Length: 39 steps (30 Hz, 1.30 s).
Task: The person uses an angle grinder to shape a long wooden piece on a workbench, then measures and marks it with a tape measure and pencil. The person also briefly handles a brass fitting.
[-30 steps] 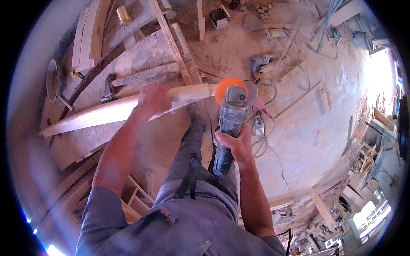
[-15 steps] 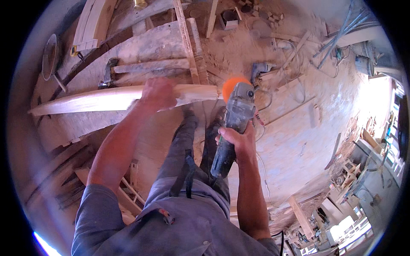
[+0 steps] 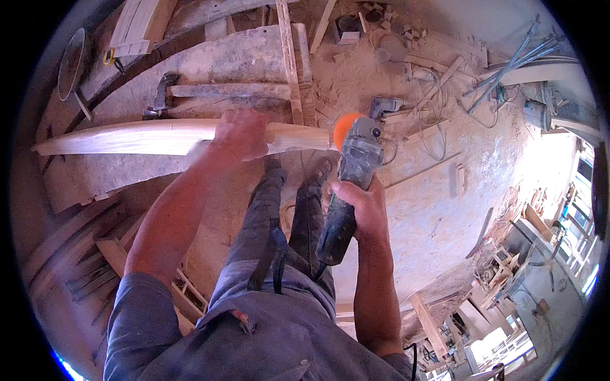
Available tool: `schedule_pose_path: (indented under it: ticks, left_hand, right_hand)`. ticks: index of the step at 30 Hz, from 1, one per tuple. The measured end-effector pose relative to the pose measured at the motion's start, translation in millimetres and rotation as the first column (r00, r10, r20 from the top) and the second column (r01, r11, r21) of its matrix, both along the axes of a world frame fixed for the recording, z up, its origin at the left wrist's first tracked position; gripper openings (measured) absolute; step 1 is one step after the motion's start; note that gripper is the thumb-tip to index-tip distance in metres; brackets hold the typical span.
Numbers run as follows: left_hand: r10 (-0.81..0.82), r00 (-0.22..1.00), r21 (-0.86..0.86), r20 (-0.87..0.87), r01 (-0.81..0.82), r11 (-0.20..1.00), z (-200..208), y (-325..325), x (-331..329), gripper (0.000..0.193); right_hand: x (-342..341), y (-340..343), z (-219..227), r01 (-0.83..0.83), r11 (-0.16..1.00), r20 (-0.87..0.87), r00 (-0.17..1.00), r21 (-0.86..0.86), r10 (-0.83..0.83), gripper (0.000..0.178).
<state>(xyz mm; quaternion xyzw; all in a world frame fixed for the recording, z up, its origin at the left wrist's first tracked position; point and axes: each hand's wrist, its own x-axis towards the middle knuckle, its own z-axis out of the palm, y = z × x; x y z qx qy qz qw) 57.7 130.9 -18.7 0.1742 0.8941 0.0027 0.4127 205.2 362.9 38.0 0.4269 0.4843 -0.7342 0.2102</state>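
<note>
My left hand [image 3: 241, 134] is wrapped over a long, pale, curved wooden piece [image 3: 152, 136] lying crosswise over the workbench. My right hand [image 3: 365, 206] grips the dark body of an angle grinder [image 3: 359, 162] with an orange disc [image 3: 345, 129]. The disc is against or right beside the wood's right end; which of the two I cannot tell. Just beyond the piece, a hammer [image 3: 229, 91] with a long wooden handle rests on the worn bench [image 3: 222, 60].
A yellow tape measure [image 3: 110, 57] lies by stacked boards [image 3: 141, 25] at the far left. A round mirror-like disc [image 3: 74, 63] stands nearby. A power drill [image 3: 386, 106] and loose cables lie on the dusty floor [image 3: 438, 209]. Metal rods [image 3: 518, 63] lean at far right.
The whole view has shifted slightly. The wood's left end now sits a little higher in the picture, and the grinder slightly further right. Both hands keep their holds.
</note>
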Motion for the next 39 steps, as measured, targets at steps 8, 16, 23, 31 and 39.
schedule_pose_path:
  ticks: [8, 16, 23, 31, 39]
  left_hand:
    - [-0.014, 0.994, 0.075, -0.104, 0.022, 0.997, -14.8, -8.1, 7.8, 0.032]
    - [0.012, 0.997, 0.113, -0.082, -0.002, 0.994, 1.2, -2.3, 5.7, 0.032]
    - [0.055, 0.978, 0.139, -0.199, -0.027, 0.99, -18.3, -9.1, 14.2, 0.048]
    - [0.061, 0.916, 0.146, -0.396, -0.003, 0.989, -37.4, -8.2, 32.9, 0.04]
    - [0.025, 0.945, 0.13, -0.326, 0.019, 0.991, -20.5, -1.4, 30.8, 0.031]
  right_hand:
    - [45.4, -5.4, -5.2, 0.07, 0.997, -0.03, 0.997, 0.04, -0.069, 0.05]
    - [68.7, -13.9, -29.1, 0.088, 0.994, -0.075, 0.994, 0.068, -0.083, 0.037]
    - [77.7, -8.9, -37.7, 0.224, 0.972, -0.189, 0.954, -0.074, -0.234, 0.036]
    - [102.1, -12.6, -48.4, 0.127, 0.992, -0.248, 0.962, 0.018, -0.119, 0.043]
    - [101.9, -7.7, -58.0, 0.246, 0.96, -0.183, 0.946, -0.134, -0.268, 0.051]
